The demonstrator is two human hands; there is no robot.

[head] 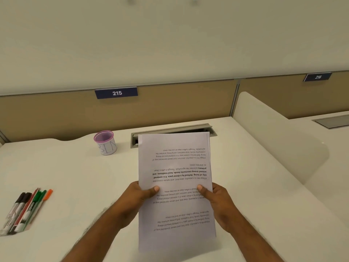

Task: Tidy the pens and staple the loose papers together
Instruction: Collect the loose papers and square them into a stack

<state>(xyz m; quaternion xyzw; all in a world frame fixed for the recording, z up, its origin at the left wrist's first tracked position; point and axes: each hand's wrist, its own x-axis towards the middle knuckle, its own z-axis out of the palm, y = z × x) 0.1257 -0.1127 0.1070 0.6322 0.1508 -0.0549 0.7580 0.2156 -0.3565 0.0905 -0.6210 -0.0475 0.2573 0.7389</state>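
Note:
A stack of printed papers (pixel 174 159) is held upright above the white desk, its text upside down to me. My left hand (pixel 140 195) grips the stack's left edge, thumb on the front sheet. My right hand (pixel 217 197) grips the right edge the same way. Several pens and markers (pixel 26 208) with black, red, green and orange caps lie side by side at the desk's left front. A small cup with a pink rim (pixel 105 142) stands empty at the back. No stapler is in view.
A grey cable slot (pixel 170 129) sits in the desk behind the papers. A tan partition with label 215 (pixel 116 93) runs along the back. A white divider panel (pixel 273 140) rises on the right, beside a neighbouring desk.

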